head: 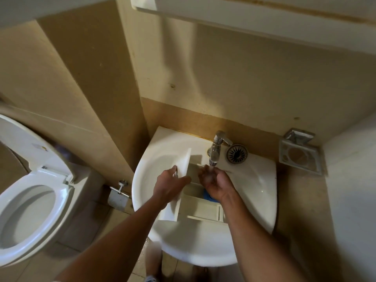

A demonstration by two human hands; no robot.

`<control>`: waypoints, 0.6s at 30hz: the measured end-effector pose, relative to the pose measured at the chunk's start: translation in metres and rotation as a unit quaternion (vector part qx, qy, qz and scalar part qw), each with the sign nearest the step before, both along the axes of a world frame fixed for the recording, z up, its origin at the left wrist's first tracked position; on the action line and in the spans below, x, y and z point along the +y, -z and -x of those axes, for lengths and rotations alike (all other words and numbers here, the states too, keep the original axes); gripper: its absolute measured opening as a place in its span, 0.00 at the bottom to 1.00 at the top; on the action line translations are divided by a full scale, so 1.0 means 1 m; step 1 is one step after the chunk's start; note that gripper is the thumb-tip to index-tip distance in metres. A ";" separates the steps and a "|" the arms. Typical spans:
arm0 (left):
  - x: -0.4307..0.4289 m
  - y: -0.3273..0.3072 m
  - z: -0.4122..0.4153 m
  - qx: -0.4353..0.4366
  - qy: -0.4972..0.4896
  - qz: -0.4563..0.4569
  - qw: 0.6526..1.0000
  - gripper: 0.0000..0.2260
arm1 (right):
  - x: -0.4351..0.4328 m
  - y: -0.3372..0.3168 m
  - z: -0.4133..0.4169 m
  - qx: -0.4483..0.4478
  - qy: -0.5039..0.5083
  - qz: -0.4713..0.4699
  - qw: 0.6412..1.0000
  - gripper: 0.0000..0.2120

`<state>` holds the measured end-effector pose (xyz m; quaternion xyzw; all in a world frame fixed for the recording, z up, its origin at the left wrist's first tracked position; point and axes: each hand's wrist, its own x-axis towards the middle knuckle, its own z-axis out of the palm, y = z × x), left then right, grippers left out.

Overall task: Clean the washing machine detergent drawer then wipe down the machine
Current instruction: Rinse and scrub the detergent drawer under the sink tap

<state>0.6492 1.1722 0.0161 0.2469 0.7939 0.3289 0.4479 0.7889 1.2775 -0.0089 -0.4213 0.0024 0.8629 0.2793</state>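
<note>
The white detergent drawer [200,206] lies across the white sink basin [256,180], its front panel tilted up at the left. My left hand [171,185] grips that front panel by its edge. My right hand [215,183] is cupped with curled fingers over the drawer's far compartment, right under the chrome tap [216,147], whose water runs onto the fingers. A blue insert [207,195] in the drawer shows just below my right hand. The washing machine is out of view.
A round metal drain strainer [237,154] lies on the sink ledge beside the tap. A soap dish [300,156] hangs on the wall at right. A toilet [30,204] with raised lid stands at left, a paper holder [118,197] between it and the sink.
</note>
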 end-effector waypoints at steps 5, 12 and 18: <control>-0.002 0.004 -0.004 0.033 -0.026 -0.010 0.999 0.37 | -0.001 0.013 0.013 0.099 0.089 0.024 0.991 0.08; 0.000 0.011 -0.004 0.018 -0.057 -0.017 0.998 0.14 | -0.022 -0.002 0.013 0.012 -0.142 -0.104 0.984 0.15; 0.001 0.007 -0.014 -0.030 -0.078 -0.029 0.996 0.12 | -0.093 -0.019 -0.009 -0.389 -0.426 -0.574 0.582 0.13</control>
